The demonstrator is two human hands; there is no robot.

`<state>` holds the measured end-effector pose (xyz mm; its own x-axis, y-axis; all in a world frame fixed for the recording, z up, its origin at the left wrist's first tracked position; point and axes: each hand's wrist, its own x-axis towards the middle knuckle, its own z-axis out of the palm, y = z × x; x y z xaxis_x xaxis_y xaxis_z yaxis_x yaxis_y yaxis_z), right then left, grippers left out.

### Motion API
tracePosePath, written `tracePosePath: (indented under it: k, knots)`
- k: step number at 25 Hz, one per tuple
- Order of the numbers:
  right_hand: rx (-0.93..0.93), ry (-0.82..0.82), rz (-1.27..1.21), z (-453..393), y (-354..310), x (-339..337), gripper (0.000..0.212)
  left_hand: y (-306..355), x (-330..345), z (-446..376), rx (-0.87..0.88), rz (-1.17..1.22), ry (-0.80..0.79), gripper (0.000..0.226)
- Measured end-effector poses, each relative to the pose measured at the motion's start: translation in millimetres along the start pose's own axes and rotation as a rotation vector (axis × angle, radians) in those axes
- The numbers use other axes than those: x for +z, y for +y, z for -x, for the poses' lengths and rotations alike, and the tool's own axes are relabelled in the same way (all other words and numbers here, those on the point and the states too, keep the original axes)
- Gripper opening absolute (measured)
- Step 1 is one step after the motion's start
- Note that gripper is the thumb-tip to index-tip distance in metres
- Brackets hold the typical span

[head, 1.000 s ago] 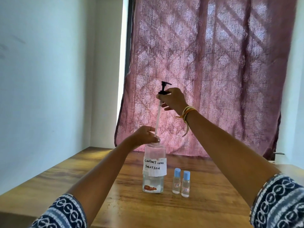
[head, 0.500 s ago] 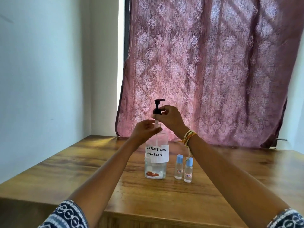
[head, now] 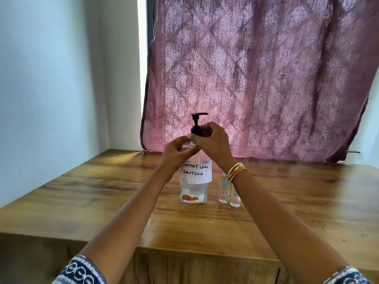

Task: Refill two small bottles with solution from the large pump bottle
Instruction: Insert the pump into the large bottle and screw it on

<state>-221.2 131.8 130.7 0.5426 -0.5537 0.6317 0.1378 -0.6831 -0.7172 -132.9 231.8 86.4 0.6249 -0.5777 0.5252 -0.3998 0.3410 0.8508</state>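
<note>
handwritten "contact lens solution" labels the pump bottle (head: 193, 181), both hands' fingers (head: 207, 132) gripping it.

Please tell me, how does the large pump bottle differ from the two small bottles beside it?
The pump bottle is much bigger than the two small bottles. It has a black pump top, while a small bottle shows a light blue cap. Its label is handwritten paper; theirs are tiny with red print. The left hand and right hand grip it; the small bottles stand untouched. All are clear and upright.
</note>
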Motion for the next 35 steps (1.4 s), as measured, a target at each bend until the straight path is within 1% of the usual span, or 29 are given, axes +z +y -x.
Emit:
tracePosePath:
  k: [2, 5, 7, 9, 10, 12, 14, 17, 19, 21, 22, 24, 26, 28, 30, 32, 35]
  knots:
    - [0.019, -0.023, 0.024, -2.5, 3.0, -0.1, 0.036, -3.6, 2.1, 0.7, 0.009, 0.045, 0.007, 0.035]
    - [0.011, -0.142, 0.002, -7.7, 3.1, -2.2, 0.045, -9.3, 2.5, 0.3, 0.012, 0.091, 0.006, 0.042]
    - [-0.013, -0.23, -0.142, -12.9, 2.9, -3.9, 0.048, -14.4, 2.0, -0.3, 0.026, 0.113, 0.011, 0.041]
    - [-0.051, -0.317, -0.353, -19.3, 2.4, -7.6, 0.036, -17.4, 2.7, -0.6, 0.047, 0.146, 0.009, 0.042]
    - [-0.059, -0.363, -0.434, -22.8, 2.2, -9.9, 0.033, -18.5, 3.2, -0.9, 0.053, 0.166, -0.001, 0.043]
    - [-0.055, -0.422, -0.508, -28.6, 2.1, -14.6, 0.032, -19.9, 4.7, -1.6, 0.058, 0.203, -0.033, 0.049]
    - [-0.041, -0.436, -0.496, -33.5, 3.9, -17.6, 0.029, -23.1, 5.7, -2.5, 0.066, 0.244, -0.064, 0.048]
    - [-0.065, -0.377, -0.405, -34.5, 4.7, -13.8, 0.028, -27.9, 5.5, -1.3, 0.086, 0.289, -0.09, 0.041]
    - [-0.078, -0.33, -0.354, -33.2, 4.6, -7.9, 0.033, -29.4, 5.8, -0.1, 0.116, 0.299, -0.097, 0.044]
    - [-0.078, -0.336, -0.32, -34.6, 6.9, -3.5, 0.036, -30.3, 6.6, 0.7, 0.142, 0.283, -0.088, 0.051]
    - [-0.07, -0.372, -0.327, -36.3, 7.9, -3.0, 0.035, -29.5, 7.3, 1.1, 0.145, 0.274, -0.082, 0.055]
    - [-0.034, -0.509, -0.457, -41.0, 8.0, -5.8, 0.031, -28.2, 7.4, 1.7, 0.137, 0.261, -0.079, 0.062]
    - [0.011, -0.642, -0.603, -48.1, 8.4, -14.0, 0.038, -28.9, 6.6, 1.9, 0.127, 0.25, -0.09, 0.066]
    - [0.013, -0.736, -0.611, -53.2, 8.8, -22.1, 0.043, -27.7, 5.4, 3.1, 0.115, 0.253, -0.106, 0.065]
    - [-0.013, -0.79, -0.589, -54.9, 9.7, -27.3, 0.043, -26.7, 4.8, 4.3, 0.11, 0.254, -0.101, 0.065]
    - [-0.007, -0.774, -0.58, -54.5, 9.7, -29.9, 0.041, -26.0, 5.0, 5.8, 0.109, 0.238, -0.08, 0.065]
    - [0.0, -0.623, -0.493, -50.5, 6.2, -25.0, 0.044, -26.7, 4.8, 7.1, 0.128, 0.218, -0.038, 0.053]
